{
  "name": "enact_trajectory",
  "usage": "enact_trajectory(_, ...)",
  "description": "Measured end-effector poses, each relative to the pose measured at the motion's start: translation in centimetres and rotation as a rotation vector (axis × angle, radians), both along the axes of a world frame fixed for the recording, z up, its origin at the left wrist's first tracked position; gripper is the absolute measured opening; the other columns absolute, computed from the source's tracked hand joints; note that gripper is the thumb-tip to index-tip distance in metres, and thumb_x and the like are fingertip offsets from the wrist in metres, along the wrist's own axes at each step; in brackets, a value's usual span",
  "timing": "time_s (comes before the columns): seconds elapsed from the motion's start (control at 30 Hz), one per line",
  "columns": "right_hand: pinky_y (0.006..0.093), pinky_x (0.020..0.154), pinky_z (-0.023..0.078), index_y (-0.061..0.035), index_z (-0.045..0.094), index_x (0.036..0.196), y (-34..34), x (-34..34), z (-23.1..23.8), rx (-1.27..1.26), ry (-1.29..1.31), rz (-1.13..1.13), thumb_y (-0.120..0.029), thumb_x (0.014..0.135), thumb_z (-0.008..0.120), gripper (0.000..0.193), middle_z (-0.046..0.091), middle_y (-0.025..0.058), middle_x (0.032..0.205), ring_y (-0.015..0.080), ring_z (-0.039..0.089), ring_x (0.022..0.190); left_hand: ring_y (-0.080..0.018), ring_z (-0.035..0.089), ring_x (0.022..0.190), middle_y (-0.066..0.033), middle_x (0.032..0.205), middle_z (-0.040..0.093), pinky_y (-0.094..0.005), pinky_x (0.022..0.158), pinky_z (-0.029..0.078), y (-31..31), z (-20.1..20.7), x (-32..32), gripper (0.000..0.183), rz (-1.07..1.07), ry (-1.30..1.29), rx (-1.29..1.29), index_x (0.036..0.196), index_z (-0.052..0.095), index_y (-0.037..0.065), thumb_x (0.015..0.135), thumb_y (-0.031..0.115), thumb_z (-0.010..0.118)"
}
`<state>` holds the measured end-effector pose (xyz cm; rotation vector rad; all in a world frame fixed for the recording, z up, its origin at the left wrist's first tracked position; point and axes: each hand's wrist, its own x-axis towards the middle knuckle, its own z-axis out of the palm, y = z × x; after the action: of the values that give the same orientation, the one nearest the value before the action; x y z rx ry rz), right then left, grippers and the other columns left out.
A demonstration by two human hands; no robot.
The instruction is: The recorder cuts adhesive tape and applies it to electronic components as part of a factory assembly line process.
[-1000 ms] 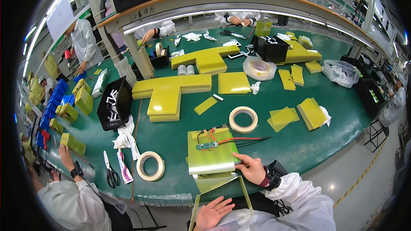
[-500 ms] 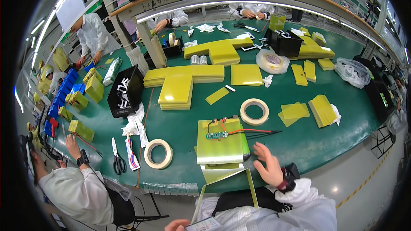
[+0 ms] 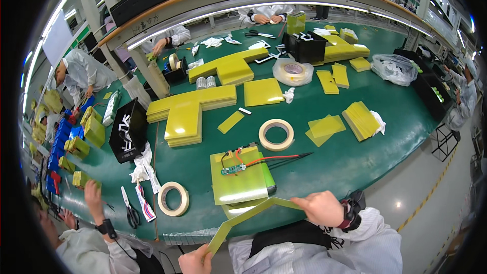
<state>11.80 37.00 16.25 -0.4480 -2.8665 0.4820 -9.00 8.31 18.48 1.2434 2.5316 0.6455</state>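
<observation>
Both my hands hold a thin yellow sheet (image 3: 253, 213), seen edge-on and bent into a shallow peak, just in front of the table's near edge. My left hand (image 3: 195, 261) grips its lower left end. My right hand (image 3: 319, 208) pinches its right end. Behind the sheet, on the green table (image 3: 324, 167), lies a yellow-wrapped block (image 3: 238, 185) with a small green circuit board (image 3: 233, 169) and red and black wires (image 3: 274, 159) on top.
Two tape rolls (image 3: 276, 134) (image 3: 173, 199), scissors (image 3: 131, 212), a black box (image 3: 129, 129) and stacks of yellow sheets (image 3: 187, 111) lie on the table. A co-worker's hand (image 3: 94, 193) reaches in at the left. Other people work at the far side.
The yellow sheet has been lifted off the table's edge and turned edge-on. My right hand has moved off the table toward me and my left hand has shifted right.
</observation>
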Motion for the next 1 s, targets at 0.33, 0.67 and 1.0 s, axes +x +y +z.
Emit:
enact_trajectory(0.33,0.0392,0.063,0.05,-0.0077,0.062,0.102,5.5,-3.0,0.1,0.046,-0.041,0.135,-0.016,0.079,0.06,0.024,0.065,0.01,0.083,0.0296,0.063,0.075,-0.0345,0.062,0.082,-0.0184,0.091,0.064,-0.0372,0.07,0.049,0.5,0.9,-1.5,0.035,-0.187,-0.415,-0.065,0.106,0.061,0.003,0.077,0.02,0.069)
enact_trajectory(0.67,0.0439,0.058,0.052,-0.009,0.059,0.109,4.5,-3.7,0.6,-0.105,-0.354,0.249,-0.054,0.084,0.051,0.052,0.064,0.0178,0.079,0.0358,0.064,0.073,-0.0275,0.04,0.127,-0.0184,0.139,0.04,-0.0359,0.103,0.032,4.5,-4.2,-4.9,0.045,-0.166,-0.648,0.201,0.137,0.036,0.0,0.096,0.021,0.042)
enact_trajectory(1.0,0.0375,0.079,0.048,0.005,0.028,0.133,7.3,-8.3,-2.6,-0.856,-0.132,0.199,-0.035,0.093,0.05,0.06,0.058,0.025,0.108,0.034,0.061,0.094,-0.0273,0.007,0.141,-0.0151,0.152,0.009,-0.042,0.113,0.006,9.2,-5.4,-6.3,0.07,0.168,-1.333,0.374,0.144,0.005,-0.003,0.098,0.047,0.022)
